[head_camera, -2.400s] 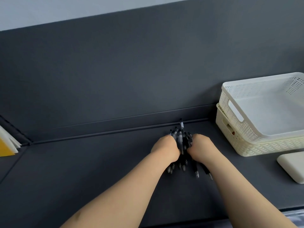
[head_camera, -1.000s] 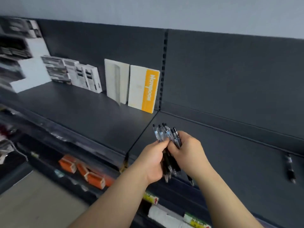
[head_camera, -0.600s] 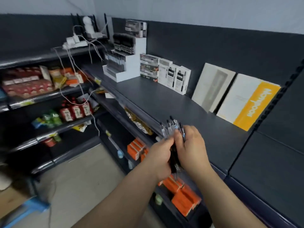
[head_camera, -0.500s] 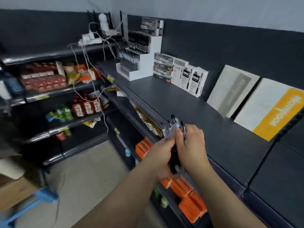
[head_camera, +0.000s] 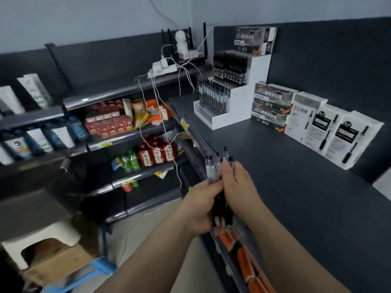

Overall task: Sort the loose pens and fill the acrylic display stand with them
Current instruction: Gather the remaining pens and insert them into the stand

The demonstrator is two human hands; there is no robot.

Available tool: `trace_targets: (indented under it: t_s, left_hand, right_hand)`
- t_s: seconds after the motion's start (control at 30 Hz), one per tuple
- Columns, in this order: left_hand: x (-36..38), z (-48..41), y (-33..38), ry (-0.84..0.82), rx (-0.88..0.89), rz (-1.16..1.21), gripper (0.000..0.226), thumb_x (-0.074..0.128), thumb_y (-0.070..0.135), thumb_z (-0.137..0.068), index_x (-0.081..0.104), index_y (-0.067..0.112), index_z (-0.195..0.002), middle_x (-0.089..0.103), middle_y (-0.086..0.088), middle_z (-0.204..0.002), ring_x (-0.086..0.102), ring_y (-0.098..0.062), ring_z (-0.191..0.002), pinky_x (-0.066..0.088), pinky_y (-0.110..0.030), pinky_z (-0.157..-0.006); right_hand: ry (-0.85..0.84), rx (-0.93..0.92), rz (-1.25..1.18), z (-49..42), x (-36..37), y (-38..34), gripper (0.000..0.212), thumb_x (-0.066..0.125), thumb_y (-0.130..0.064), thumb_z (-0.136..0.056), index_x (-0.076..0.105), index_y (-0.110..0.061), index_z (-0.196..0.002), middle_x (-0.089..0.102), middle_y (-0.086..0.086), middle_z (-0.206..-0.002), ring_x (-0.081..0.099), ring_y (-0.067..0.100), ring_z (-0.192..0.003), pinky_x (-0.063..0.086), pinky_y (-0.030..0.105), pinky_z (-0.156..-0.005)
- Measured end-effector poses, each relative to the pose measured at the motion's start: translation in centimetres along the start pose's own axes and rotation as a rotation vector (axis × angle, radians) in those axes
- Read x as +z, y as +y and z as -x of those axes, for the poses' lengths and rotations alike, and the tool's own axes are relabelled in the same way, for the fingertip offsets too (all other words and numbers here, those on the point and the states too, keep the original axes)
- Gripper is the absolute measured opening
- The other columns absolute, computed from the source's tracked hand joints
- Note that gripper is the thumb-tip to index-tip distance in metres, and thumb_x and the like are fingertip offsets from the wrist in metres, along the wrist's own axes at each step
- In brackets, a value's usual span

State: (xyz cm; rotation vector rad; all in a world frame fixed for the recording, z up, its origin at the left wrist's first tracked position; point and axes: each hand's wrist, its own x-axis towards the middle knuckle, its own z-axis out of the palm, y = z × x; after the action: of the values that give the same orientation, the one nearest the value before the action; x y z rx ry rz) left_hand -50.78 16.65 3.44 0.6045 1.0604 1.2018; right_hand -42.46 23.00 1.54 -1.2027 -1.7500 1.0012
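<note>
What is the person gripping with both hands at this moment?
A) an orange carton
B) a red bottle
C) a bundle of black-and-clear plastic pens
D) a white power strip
C: the left hand and the right hand both close round the bundle of black-and-clear plastic pens, held upright between them.

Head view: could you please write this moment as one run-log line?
left hand: grips pens | right hand: grips pens | display stand: on shelf, untouched
</note>
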Motion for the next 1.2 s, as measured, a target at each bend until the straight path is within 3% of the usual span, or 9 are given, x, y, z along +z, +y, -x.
trace_targets:
  t_s: [0.17,0.43,0.53,0.6,0.67,0.83,1.0,1.13,1.2]
  left_hand:
    - [-2.5,-4.3,2.6,0.128,0.018,0.093,0.031,0.054,0.020,-0.094,0.063,0.003,-0.117,0.069,-0.017,-0.103,0.069,-0.026,-0.089,0.057,-0.032,-0.068]
    - [-6.2,-12.2,6.7,0.166,0.081,0.167,0.029,0.052,0.017,-0.094,0.063,0.003,-0.117,0.068,-0.019,-0.113,0.066,-0.030,-0.101,0.056,-0.039,-0.079]
    - [-8.7,-15.6,8.8,0.159,0.070,0.188,0.025,0.050,0.014,-0.095,0.064,0.003,-0.113,0.070,-0.018,-0.102,0.069,-0.027,-0.087,0.057,-0.033,-0.066]
    - [-10.5,-17.9,10.3,0.147,0.038,0.200,0.024,0.051,0.013,-0.095,0.065,0.004,-0.112,0.070,-0.019,-0.104,0.068,-0.029,-0.090,0.057,-0.037,-0.074]
    - [-12.3,-20.3,11.9,0.110,0.015,0.191,0.025,0.052,0.013,-0.094,0.065,0.003,-0.112,0.068,-0.021,-0.110,0.066,-0.033,-0.100,0.053,-0.042,-0.087]
    - [-16.2,-26.1,16.3,0.058,-0.001,0.169,0.023,0.051,0.012,-0.095,0.066,0.001,-0.109,0.069,-0.022,-0.105,0.066,-0.032,-0.093,0.053,-0.043,-0.084]
    - [-19.1,-30.6,18.7,0.020,0.012,0.102,0.024,0.054,0.010,-0.094,0.059,-0.002,-0.113,0.068,-0.022,-0.102,0.066,-0.030,-0.087,0.056,-0.038,-0.074]
    - [-19.2,-33.0,19.9,0.034,0.057,0.081,0.010,0.055,0.009,-0.093,0.058,0.004,-0.100,0.063,-0.006,-0.074,0.062,-0.016,-0.063,0.053,-0.028,-0.054]
    - [-18.9,-34.1,20.5,0.063,0.089,0.094,0.004,0.055,0.008,-0.093,0.058,0.010,-0.093,0.063,-0.002,-0.071,0.060,-0.013,-0.062,0.052,-0.028,-0.054]
  right_hand:
    - [-0.142,-0.014,-0.054,-5.3,2.3,-0.1,0.036,0.032,-0.044,-0.097,0.047,-0.017,-0.079,0.055,0.000,-0.086,0.054,0.014,-0.085,0.042,0.025,-0.070]
    - [-0.146,-0.008,-0.119,-12.3,4.2,0.1,0.012,0.045,-0.035,-0.095,0.053,-0.027,-0.100,0.061,-0.012,-0.094,0.057,-0.005,-0.080,0.041,0.004,-0.060]
    - [-0.123,-0.007,-0.159,-15.3,5.5,-0.3,0.011,0.057,-0.024,-0.090,0.068,-0.027,-0.093,0.071,-0.007,-0.087,0.066,0.006,-0.080,0.053,0.021,-0.072]
    - [-0.120,0.021,-0.144,-17.5,6.8,-0.9,0.016,0.061,-0.019,-0.088,0.073,-0.030,-0.088,0.073,-0.006,-0.083,0.069,0.012,-0.079,0.056,0.029,-0.072]
    - [-0.068,0.038,-0.109,-20.0,8.4,-1.5,0.021,0.064,-0.018,-0.085,0.072,-0.036,-0.078,0.073,-0.007,-0.078,0.069,0.011,-0.075,0.056,0.029,-0.071]
    - [0.049,0.149,-0.152,-26.2,12.5,-2.6,0.009,0.065,-0.019,-0.085,0.071,-0.020,-0.077,0.069,-0.006,-0.065,0.059,0.005,-0.055,0.046,0.019,-0.054]
    - [0.150,0.259,-0.351,-29.5,15.1,-2.8,0.009,0.066,-0.016,-0.085,0.065,-0.011,-0.077,0.064,0.005,-0.066,0.057,0.013,-0.062,0.047,0.027,-0.060]
    - [0.241,0.233,-0.337,-31.5,14.4,-2.9,0.016,0.064,-0.014,-0.086,0.060,-0.013,-0.071,0.061,-0.003,-0.057,0.050,0.002,-0.051,0.041,0.020,-0.057]
    - [0.286,0.212,-0.320,-32.5,13.6,-2.9,0.012,0.063,-0.017,-0.087,0.058,-0.013,-0.076,0.067,0.004,-0.070,0.053,0.005,-0.056,0.042,0.023,-0.059]
